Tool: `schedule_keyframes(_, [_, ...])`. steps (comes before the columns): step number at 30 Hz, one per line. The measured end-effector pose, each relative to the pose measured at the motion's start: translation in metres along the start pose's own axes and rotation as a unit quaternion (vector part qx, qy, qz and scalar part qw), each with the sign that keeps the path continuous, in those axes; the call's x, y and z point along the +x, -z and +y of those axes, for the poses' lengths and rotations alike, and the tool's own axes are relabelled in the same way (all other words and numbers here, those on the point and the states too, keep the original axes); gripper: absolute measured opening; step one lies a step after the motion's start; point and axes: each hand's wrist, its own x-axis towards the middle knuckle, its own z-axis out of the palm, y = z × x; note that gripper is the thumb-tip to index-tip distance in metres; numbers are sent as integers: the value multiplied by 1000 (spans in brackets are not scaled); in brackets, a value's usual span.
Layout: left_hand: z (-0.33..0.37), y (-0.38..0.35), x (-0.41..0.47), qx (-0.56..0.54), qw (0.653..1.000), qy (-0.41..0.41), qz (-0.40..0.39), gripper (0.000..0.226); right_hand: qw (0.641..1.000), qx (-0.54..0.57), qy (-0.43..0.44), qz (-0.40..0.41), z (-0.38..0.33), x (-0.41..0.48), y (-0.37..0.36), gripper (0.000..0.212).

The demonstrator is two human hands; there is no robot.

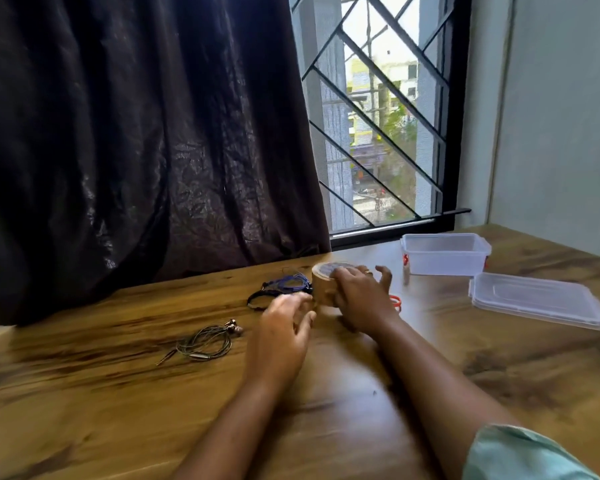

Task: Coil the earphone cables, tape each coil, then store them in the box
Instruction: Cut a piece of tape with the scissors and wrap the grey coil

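Note:
A roll of brown tape point(323, 277) lies flat on the wooden table point(118, 393). My right hand point(361, 299) lies over its right side, fingers spread and curved around it. My left hand point(284, 330) hovers just left of the roll with relaxed fingers, holding nothing. A blue earphone cable point(288, 284) is bunched against the roll's left side, with a black cable point(257, 301) in front of it. A grey earphone coil point(205, 342) with copper buds lies further left. An orange cable point(395, 301) peeks out right of my right hand.
A clear plastic box point(445, 254) stands open at the back right, its clear lid point(537, 299) flat on the table beside it. A dark curtain point(136, 133) hangs over the table's far edge. A barred window point(378, 116) is behind the box.

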Motion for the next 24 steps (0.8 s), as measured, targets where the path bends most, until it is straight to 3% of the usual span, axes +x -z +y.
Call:
schedule_keyframes(4, [1,-10,21,-75,994,64,54,36,994,72,15,80,-12,2,-1,22])
schedule_keyframes(8, [-22,-8,25,-134,985,88,56,35,967,166,29,192,-19,6,-1,28])
schedule_keyframes(11, [-27,-8,25,-213,968,118,64,34,953,206,42,218,-25,7,-3,29])
schedule_keyframes(15, [-23,-8,27,-301,941,138,67,49,946,220,41,232,-25,8,-4,35])
schedule_keyframes(21, [-14,-4,28,-322,931,135,109,6,945,242,24,220,-29,5,-6,30])
schedule_keyframes(24, [-15,1,30,-321,928,144,123,7,940,269,40,205,-34,3,-5,29])
